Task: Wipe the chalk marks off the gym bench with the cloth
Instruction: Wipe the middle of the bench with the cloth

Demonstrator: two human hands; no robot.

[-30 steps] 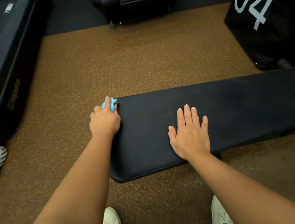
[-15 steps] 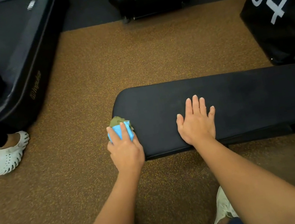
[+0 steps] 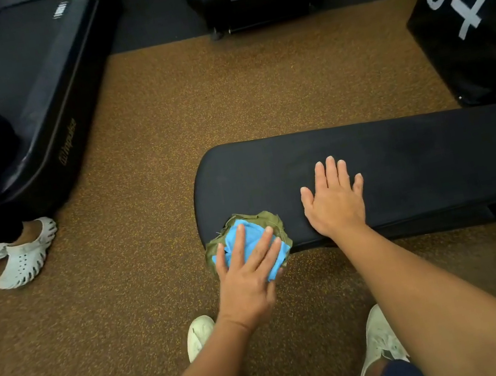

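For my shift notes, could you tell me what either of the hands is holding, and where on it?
The left hand presses flat on top of the cloth at the bench corner; the right hand lies open on the bench.

Cloth (image 3: 251,240) under left hand (image 3: 250,282) on bench (image 3: 416,154) near corner, right hand (image 3: 333,202) flat beside it

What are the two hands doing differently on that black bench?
The left hand presses a blue and green cloth at the bench's near corner, while the right hand lies bare on the pad with nothing under it. The left sits at the bench's rounded end and edge; the right sits further along the top. Both are flat, palms down, fingers spread.
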